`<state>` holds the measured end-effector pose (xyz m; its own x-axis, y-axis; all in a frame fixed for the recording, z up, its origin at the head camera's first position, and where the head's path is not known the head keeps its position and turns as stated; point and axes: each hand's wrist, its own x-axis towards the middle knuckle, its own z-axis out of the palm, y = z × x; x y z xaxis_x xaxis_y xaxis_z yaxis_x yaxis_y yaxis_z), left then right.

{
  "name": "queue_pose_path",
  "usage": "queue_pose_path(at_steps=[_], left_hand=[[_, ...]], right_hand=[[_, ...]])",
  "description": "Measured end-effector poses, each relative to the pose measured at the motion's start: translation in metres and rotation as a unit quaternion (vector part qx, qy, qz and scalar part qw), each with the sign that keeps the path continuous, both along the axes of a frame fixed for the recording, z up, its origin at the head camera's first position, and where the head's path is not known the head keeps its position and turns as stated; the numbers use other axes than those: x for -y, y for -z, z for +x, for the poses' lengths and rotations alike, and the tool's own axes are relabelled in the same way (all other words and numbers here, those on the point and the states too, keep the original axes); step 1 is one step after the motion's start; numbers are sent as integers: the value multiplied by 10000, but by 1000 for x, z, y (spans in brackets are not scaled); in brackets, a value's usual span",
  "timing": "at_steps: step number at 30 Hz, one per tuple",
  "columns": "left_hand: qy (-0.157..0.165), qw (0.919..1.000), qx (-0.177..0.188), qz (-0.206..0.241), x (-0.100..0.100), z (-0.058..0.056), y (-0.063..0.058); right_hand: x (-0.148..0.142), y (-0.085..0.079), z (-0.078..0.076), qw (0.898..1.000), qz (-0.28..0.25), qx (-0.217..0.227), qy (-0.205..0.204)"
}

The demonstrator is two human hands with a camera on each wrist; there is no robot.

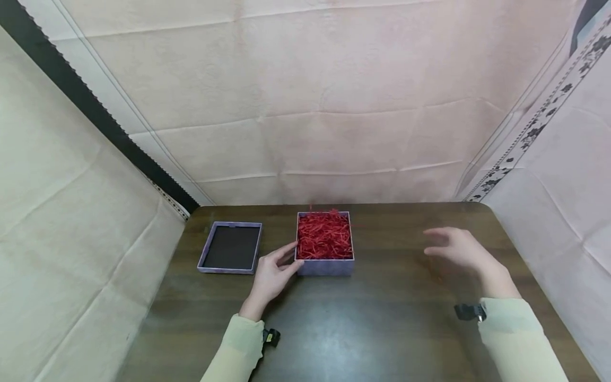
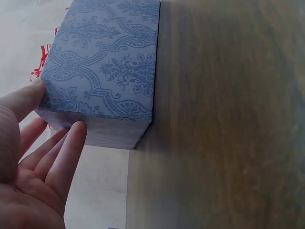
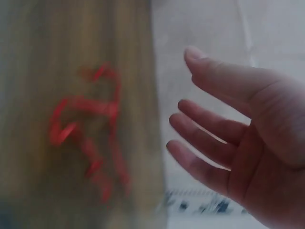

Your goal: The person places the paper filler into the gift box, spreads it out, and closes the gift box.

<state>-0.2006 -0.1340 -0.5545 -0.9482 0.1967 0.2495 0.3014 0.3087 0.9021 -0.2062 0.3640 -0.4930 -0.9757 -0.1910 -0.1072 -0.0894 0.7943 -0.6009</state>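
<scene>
A gift box [image 1: 325,268] with a blue damask pattern stands on the table, filled with red shredded paper [image 1: 324,236]. My left hand [image 1: 271,276] is at its near left corner. The thumb touches the front edge, and the fairly straight fingers [image 2: 71,152] lie against the left side. Off to the right, my right hand [image 1: 458,249] hovers over the table with its fingers apart and nothing between them. Beside it, in the right wrist view, is a blurred strand of red shredded paper [image 3: 90,106]; I cannot tell whether it lies on the table.
Left of the box lies its lid [image 1: 258,233], inside up, with a black lining and blue rim. The brown wooden table [image 1: 334,329] reaches back to a pale cloth wall [image 1: 324,143]. Cloth hangs on both sides too.
</scene>
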Motion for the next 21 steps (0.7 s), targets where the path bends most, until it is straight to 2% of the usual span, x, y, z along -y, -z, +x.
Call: queue_pose_path(at_steps=[5,11,14,21], left_hand=[[-24,10000,-23,-5,1,1,-1],[-55,10000,-1,-34,1,1,0],[-61,10000,-17,-57,1,1,0],[-22,10000,-33,18,-2,1,1]], right_hand=[[-27,26,15,9986,523,74,-75],[-31,49,28,9988,472,-80,-35],[-23,53,28,9991,388,-186,-29],[-7,59,15,9986,248,-472,-47]])
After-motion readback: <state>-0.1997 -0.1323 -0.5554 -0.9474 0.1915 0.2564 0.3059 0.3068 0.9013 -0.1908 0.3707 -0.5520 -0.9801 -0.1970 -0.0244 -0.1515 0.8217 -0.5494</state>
